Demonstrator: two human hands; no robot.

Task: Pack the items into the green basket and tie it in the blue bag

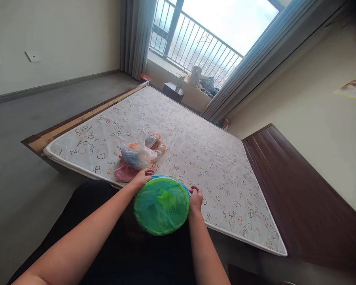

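Observation:
A round pop-up mesh basket, green with a blue edge, is in front of my body at the near side of the mattress. My left hand is closed on its upper left rim. On the opposite side, my right hand pinches the blue edge, fingers curled. Just beyond my left hand lie knotted plastic bags with white, blue-grey and orange parts. A pink cloth is partly under them.
The mattress, printed with letters, lies on a bed frame with a dark wooden headboard at right. A small dark nightstand stands beyond it, below a windowsill holding bags. Grey curtains frame the window.

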